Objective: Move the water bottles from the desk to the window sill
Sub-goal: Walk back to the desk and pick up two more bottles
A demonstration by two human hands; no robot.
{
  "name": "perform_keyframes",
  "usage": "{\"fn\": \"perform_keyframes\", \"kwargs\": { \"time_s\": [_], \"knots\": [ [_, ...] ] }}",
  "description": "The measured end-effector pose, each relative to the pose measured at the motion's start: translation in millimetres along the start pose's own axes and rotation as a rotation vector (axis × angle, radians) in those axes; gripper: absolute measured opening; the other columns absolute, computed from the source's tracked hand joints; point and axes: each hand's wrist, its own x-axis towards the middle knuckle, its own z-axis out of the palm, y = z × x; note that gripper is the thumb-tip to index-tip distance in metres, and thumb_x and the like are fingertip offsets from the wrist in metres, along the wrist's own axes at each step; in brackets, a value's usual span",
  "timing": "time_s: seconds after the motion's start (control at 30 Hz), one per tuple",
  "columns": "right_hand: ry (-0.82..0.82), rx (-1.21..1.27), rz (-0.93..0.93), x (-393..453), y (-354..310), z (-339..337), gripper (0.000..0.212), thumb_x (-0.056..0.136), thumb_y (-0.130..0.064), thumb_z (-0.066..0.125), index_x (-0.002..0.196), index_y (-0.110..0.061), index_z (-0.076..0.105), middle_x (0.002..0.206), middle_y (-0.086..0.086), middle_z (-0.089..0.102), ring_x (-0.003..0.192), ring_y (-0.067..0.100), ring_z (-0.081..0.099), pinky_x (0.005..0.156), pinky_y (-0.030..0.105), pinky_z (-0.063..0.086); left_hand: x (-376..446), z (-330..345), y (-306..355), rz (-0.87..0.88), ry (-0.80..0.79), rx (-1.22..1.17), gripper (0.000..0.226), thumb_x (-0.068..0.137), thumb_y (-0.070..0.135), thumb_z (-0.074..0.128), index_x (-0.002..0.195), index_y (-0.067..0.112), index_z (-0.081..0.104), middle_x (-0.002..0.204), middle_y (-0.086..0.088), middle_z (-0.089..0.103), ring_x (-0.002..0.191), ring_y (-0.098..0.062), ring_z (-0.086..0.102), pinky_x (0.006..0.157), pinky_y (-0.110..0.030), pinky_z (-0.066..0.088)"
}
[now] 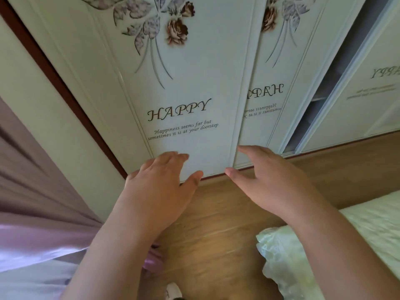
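Both the left hand and the right hand hold nothing, fingers relaxed and loosely spread. Just beyond the fingertips stands a wardrobe door; no water bottles are in view.

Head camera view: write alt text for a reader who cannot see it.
Two bare hands, the left hand and the right hand, reach forward empty, fingers relaxed, toward a white sliding wardrobe door printed with flowers and the word HAPPY. Below is a wooden floor, with a pink curtain at left and white bedding at right. No water bottle, desk or window sill shows.
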Motion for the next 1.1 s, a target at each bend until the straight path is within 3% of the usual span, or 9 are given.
{"fn": "perform_keyframes", "kwargs": {
  "time_s": [0.33,0.7,1.1],
  "knots": [
    [0.048,0.030,0.234,82.4,38.4,-16.3,0.070,0.096,-0.066,0.047,0.157,-0.038,0.028,0.162,-0.013,0.033,0.146,0.013,0.037,0.113,0.037,0.037,138.8,1.8,24.0,0.251,-0.080,0.015,0.065,0.097,0.071,0.024,0.156,0.045,0.024,0.165,0.019,0.022,0.152,-0.010,0.021,0.120,-0.043,0.024],
    [0.180,0.071,0.528,202.1,27.1,-25.7,0.071,0.092,-0.068,0.051,0.154,-0.039,0.034,0.159,-0.010,0.040,0.140,0.018,0.046,0.112,0.046,0.043,311.2,-22.6,32.0,0.505,-0.141,0.054,0.065,0.097,0.069,0.026,0.157,0.042,0.027,0.164,0.019,0.025,0.150,-0.012,0.027,0.120,-0.045,0.030],
    [0.168,0.074,0.679,269.5,62.2,-32.0,0.071,0.094,-0.066,0.050,0.155,-0.037,0.031,0.158,-0.007,0.041,0.139,0.020,0.047,0.109,0.045,0.045,411.3,-14.0,67.5,0.590,-0.242,0.093,0.062,0.099,0.066,0.029,0.156,0.041,0.029,0.163,0.018,0.028,0.149,-0.012,0.029,0.117,-0.042,0.031]
  ]
}}
